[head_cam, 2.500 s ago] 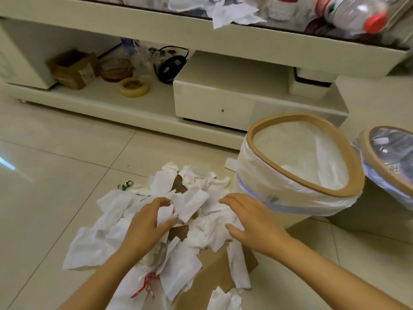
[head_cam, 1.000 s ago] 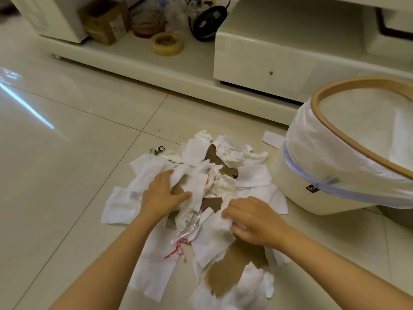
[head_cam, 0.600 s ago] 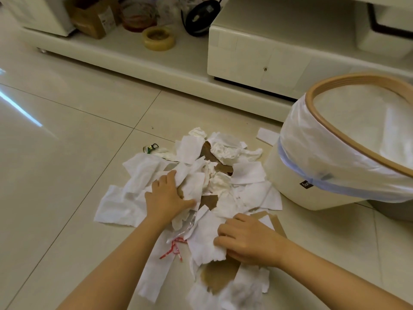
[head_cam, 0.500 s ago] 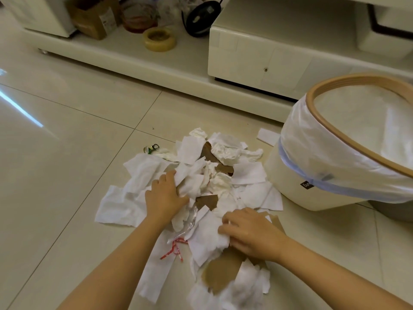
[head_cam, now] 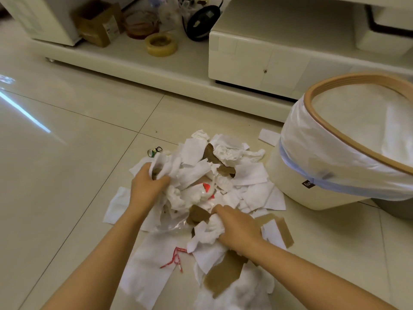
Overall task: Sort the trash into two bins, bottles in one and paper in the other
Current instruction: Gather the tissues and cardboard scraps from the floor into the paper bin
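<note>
A heap of white paper scraps [head_cam: 250,175] mixed with brown cardboard pieces [head_cam: 223,276] lies on the floor tiles in front of me. My left hand [head_cam: 145,186] grips a bunch of white paper at the heap's left side. My right hand [head_cam: 237,227] grips crumpled white paper at the near side of the heap. A white bin [head_cam: 297,189] with a tan rim and a clear liner stands just right of the heap, holding some paper. A clear plastic piece with red print [head_cam: 206,189] shows in the heap's middle.
A cream low cabinet [head_cam: 257,61] runs across the back, its shelf holding a cardboard box [head_cam: 96,25], a tape roll [head_cam: 161,44] and a black round device [head_cam: 201,23]. A small green and metal object [head_cam: 154,151] lies left of the heap. A grey bin's edge [head_cam: 395,209] peeks at the right.
Both hands have closed round bunches of paper and drawn them together, pushing the heap up. The left hand moved slightly outward and up; the right hand stayed at the near side.
</note>
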`<state>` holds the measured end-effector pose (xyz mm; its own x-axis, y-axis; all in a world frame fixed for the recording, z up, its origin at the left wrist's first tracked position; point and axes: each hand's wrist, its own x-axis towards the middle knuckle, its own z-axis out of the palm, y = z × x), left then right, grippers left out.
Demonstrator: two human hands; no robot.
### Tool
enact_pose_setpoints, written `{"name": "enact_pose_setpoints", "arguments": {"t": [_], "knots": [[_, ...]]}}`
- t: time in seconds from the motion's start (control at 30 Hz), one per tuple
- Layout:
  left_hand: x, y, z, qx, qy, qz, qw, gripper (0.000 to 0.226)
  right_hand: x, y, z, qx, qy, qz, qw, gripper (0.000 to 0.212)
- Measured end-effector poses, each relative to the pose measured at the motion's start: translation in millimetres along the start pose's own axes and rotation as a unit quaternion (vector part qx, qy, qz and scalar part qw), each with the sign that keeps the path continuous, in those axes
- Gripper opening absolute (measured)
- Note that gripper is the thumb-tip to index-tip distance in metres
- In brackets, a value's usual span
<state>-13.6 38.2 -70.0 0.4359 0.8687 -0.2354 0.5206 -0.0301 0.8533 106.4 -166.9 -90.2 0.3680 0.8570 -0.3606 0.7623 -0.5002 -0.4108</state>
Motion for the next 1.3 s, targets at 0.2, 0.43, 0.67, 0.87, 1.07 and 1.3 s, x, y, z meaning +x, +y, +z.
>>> {"name": "enact_pose_setpoints", "arguments": {"t": [0.2, 0.43, 0.67, 0.87, 1.07, 1.3], "knots": [[4.9, 17.2, -17.4, -0.084, -0.002, -0.014, 0.996, 0.043, -17.0, 27.4, -28.9, 0.138, 0.063, 0.004, 0.988, 0.024], [-21.8, 3.6, 35.7, 0.272, -0.255, 0.194, 0.907, 0.068, -34.3, 51.3, -51.6, 0.225, 0.094, -0.028, 0.969, 0.029], [-31.7, -30.5, 61.5, 0.335, -0.274, 0.04, 0.901, 0.128, -43.5, 81.8, -50.2, 0.241, 0.115, 0.013, 0.964, 0.031], [-56.6, -18.3, 71.2, 0.39, -0.327, 0.094, 0.856, 0.136, -26.4, 71.7, -38.0, 0.149, -0.016, 0.046, 0.988, 0.092], [-61.6, -20.2, 67.3, 0.484, -0.259, 0.17, 0.819, 0.109, -7.7, 56.0, -30.2, 0.071, -0.063, 0.047, 0.994, 0.102], [-43.0, 11.8, 39.5, 0.412, -0.173, 0.218, 0.868, 0.049, -12.3, 30.7, -42.3, 0.04, -0.018, 0.051, 0.998, 0.038]]}}
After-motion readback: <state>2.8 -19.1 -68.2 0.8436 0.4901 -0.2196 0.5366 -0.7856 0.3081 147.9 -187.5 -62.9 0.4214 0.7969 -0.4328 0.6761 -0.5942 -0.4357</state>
